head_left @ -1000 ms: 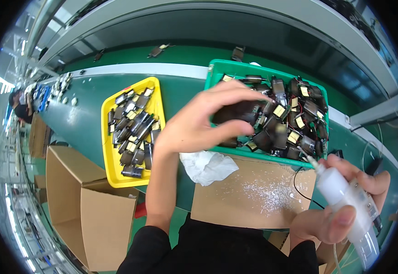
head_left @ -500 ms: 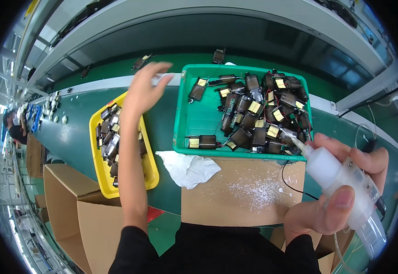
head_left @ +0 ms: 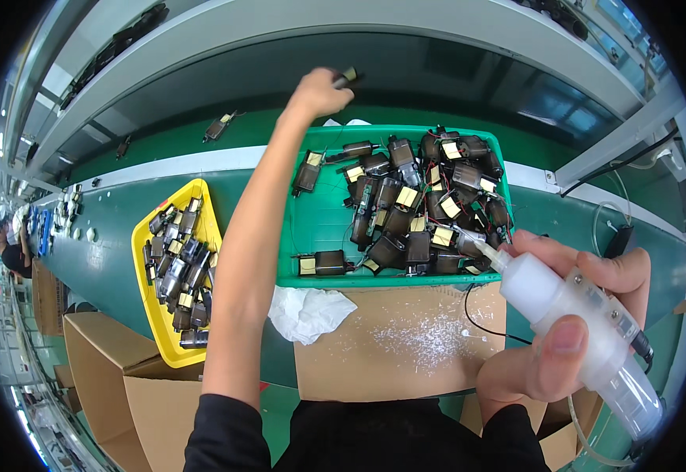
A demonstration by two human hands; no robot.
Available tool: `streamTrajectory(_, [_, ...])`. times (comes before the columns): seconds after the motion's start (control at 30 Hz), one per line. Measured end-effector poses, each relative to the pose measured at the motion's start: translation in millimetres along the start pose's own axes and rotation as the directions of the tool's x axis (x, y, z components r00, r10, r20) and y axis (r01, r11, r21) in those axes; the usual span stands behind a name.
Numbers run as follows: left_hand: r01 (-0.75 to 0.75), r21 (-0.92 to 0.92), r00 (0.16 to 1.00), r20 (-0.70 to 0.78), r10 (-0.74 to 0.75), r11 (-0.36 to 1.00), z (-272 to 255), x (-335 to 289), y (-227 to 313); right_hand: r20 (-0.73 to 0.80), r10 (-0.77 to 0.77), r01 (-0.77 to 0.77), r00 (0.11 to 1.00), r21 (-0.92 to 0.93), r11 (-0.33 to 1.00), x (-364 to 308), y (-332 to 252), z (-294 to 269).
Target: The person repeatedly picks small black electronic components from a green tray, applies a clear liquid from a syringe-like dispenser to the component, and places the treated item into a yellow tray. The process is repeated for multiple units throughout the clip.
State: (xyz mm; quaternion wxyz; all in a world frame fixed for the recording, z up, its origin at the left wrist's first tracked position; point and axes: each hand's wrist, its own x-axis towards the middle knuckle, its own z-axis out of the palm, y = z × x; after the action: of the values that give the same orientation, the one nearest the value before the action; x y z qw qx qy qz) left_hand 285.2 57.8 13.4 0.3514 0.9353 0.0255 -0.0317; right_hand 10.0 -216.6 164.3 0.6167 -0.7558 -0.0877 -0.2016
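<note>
My left hand (head_left: 321, 94) reaches out beyond the far edge of the green tray (head_left: 315, 216). Its fingers are closed on a dark boxy part (head_left: 348, 77) with a pale yellow patch, slightly blurred. In my right hand (head_left: 575, 315), at the right, is a white translucent dispensing bottle (head_left: 544, 295). The bottle tilts up to the left, and its narrow nozzle reaches the tray's near right corner. A small metal plate and a clear rear end show on it. Many similar dark parts (head_left: 418, 248) with yellow patches and thin wires lie piled in the tray.
A yellow tray (head_left: 171, 358) of similar parts stands left of my left forearm. White cloth (head_left: 309, 313) and cardboard (head_left: 339, 370) strewn with white bits lie in front. Open cartons (head_left: 95, 338) stand lower left. Another part (head_left: 219, 127) lies on the far ledge. A person (head_left: 14, 250) sits far left.
My left hand has moved away and to the right, closing on the dark part from the far ledge and lifting it. My right hand still grips the bottle; the whole view has shifted slightly.
</note>
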Motion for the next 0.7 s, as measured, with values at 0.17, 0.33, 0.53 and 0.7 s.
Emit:
streamTrajectory(0.17, [-0.157,-0.796,0.981,-0.059,0.184,0.585,-32.9,-131.9,38.1,-0.044,-0.063,0.064,0.997,0.038,0.997,-2.4,5.4,6.2])
streamTrajectory(0.33, [0.013,-0.994,0.907,0.057,0.418,0.105,-20.9,-201.9,54.1,-0.01,-0.076,0.077,0.997,0.043,0.996,-6.7,5.3,13.7])
streamTrajectory(0.53, [-0.015,-0.99,0.757,0.079,0.649,0.139,-6.1,-238.5,67.9,0.05,-0.039,0.034,0.998,0.096,0.995,-15.4,1.3,28.5])
streamTrajectory(0.7, [0.106,-0.98,0.813,0.183,0.553,0.17,-8.3,-244.5,77.5,0.256,-0.02,-0.031,0.966,0.191,0.981,-16.4,1.9,23.3])
